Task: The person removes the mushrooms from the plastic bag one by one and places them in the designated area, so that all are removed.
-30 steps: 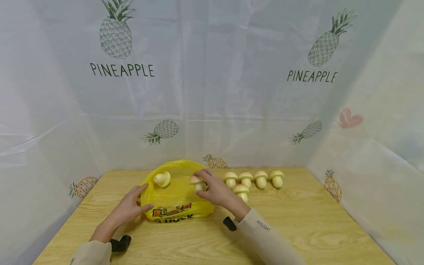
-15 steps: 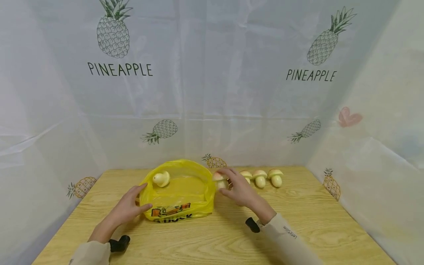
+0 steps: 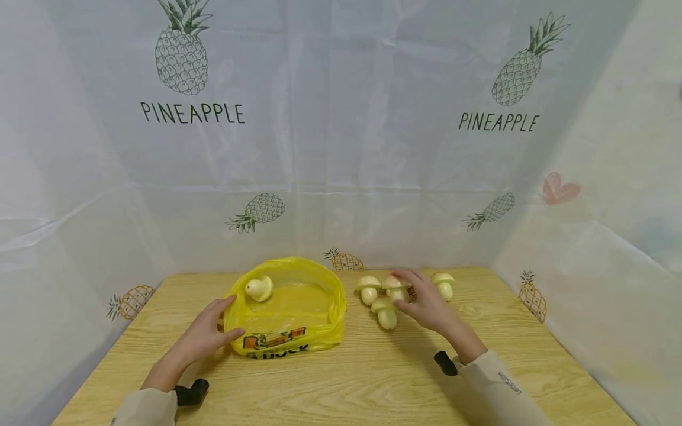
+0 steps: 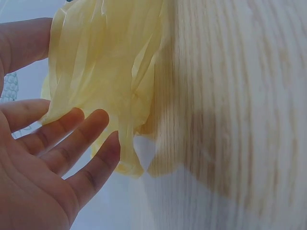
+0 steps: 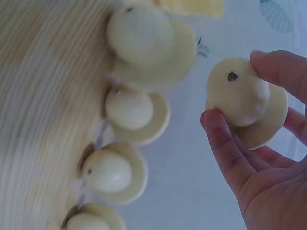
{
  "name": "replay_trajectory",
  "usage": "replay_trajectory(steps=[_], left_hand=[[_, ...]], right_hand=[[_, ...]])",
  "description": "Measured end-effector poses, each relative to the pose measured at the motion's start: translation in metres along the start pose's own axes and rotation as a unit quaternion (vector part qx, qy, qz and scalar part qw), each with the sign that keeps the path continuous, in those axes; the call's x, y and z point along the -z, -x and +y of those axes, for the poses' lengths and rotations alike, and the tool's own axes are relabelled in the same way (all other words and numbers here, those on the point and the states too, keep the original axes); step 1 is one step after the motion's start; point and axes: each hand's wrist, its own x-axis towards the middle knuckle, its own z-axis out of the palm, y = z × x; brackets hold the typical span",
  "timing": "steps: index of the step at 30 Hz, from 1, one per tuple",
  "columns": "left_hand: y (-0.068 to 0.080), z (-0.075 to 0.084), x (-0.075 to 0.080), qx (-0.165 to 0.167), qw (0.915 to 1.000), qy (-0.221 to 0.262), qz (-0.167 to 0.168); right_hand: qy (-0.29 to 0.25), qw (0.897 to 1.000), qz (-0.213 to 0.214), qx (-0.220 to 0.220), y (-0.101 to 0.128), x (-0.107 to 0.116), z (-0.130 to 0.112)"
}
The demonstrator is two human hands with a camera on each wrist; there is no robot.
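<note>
One toy mushroom [image 3: 259,288] already lies in the yellow plastic bag [image 3: 288,307], whose edge the flat, spread left hand [image 3: 205,334] steadies, while the right hand [image 3: 426,305] pinches another mushroom [image 5: 244,98] among those left on the wooden table [image 3: 373,378].

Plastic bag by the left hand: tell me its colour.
The plastic bag is bright yellow with orange and black print on its front; the head view shows it best.

soft even bright light, faint shadows; wrist views blurred, washed out.
</note>
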Motion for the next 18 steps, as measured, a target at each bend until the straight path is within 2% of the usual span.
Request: replay_trajectory(steps=[10, 18], left_hand=[[0.0, 0.001, 0.002, 0.014, 0.9997, 0.013, -0.014], [0.0, -0.002, -0.001, 0.016, 0.9998, 0.008, -0.004]], right_hand=[[-0.003, 1.0, -0.008, -0.025, 0.01, 0.003, 0.025], [0.014, 0.999, -0.003, -0.039, 0.015, 0.0, 0.046]])
